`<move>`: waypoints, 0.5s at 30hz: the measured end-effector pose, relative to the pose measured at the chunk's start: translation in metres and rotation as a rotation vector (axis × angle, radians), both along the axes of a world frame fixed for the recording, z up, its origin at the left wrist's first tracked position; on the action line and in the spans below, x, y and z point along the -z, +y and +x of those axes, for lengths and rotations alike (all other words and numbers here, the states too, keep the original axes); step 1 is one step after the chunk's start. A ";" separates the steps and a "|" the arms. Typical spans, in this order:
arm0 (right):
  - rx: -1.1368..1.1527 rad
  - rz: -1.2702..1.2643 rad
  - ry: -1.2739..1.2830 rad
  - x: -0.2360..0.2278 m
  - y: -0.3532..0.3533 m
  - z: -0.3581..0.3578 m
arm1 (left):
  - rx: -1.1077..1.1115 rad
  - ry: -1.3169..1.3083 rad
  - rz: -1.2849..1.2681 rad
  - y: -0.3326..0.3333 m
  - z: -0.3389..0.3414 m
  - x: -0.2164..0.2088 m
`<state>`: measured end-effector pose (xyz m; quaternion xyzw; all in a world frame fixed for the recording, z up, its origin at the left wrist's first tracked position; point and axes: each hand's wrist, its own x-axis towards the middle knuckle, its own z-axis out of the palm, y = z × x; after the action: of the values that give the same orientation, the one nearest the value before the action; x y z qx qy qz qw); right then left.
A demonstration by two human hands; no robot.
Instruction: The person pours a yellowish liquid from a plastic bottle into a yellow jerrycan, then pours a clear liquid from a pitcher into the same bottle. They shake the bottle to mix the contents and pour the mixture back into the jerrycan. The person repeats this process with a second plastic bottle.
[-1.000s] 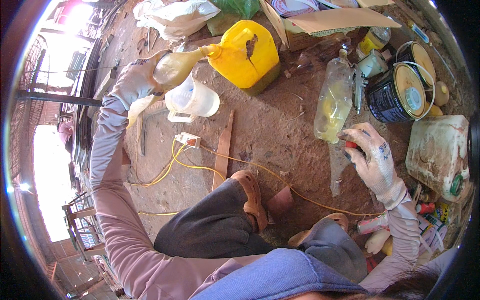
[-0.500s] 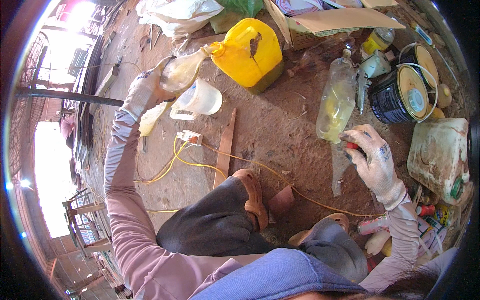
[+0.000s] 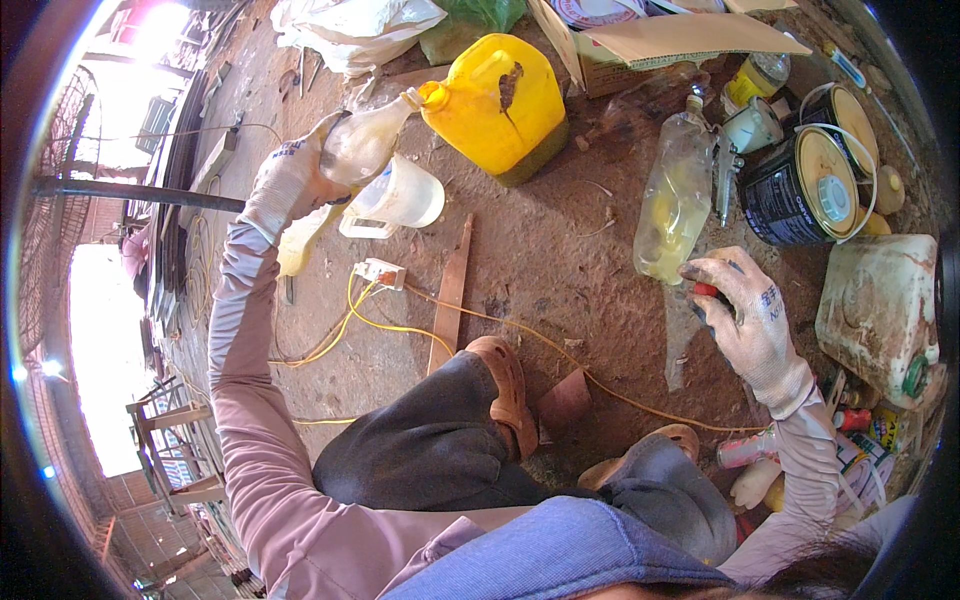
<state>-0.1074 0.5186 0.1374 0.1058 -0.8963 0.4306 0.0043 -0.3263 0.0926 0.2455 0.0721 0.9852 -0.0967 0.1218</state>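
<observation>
A clear bottle (image 3: 366, 145) is gripped by the left hand (image 3: 290, 185), its neck held at the mouth of the yellow jug (image 3: 500, 105). A small red object (image 3: 704, 289) is pinched in the right hand (image 3: 748, 315), near a second bottle (image 3: 672, 200) on the floor (image 3: 590, 310).

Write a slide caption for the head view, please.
Left gloved hand holds a clear plastic bottle to a yellow jerrycan; right gloved hand pinches a red object.
</observation>
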 end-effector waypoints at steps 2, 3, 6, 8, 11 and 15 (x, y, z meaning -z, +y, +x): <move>0.000 -0.012 0.002 0.001 0.000 0.000 | 0.021 0.010 -0.046 -0.004 -0.001 -0.002; 0.001 -0.016 0.002 0.001 0.000 0.000 | 0.030 0.009 -0.073 -0.007 -0.003 -0.002; 0.001 -0.001 0.034 0.006 0.000 0.001 | 0.064 0.022 -0.120 -0.013 -0.008 -0.002; 0.010 0.008 0.034 0.006 0.002 0.002 | 0.089 0.022 -0.088 -0.010 -0.012 0.003; 0.009 -0.014 0.015 0.008 0.001 0.002 | 0.085 0.018 -0.056 -0.010 -0.006 -0.006; 0.001 0.005 0.013 0.006 0.001 0.001 | 0.125 0.033 -0.072 -0.016 -0.014 -0.002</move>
<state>-0.1068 0.5199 0.1311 0.1079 -0.8974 0.4276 0.0100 -0.3406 0.0771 0.2473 0.1276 0.9766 -0.1406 0.1015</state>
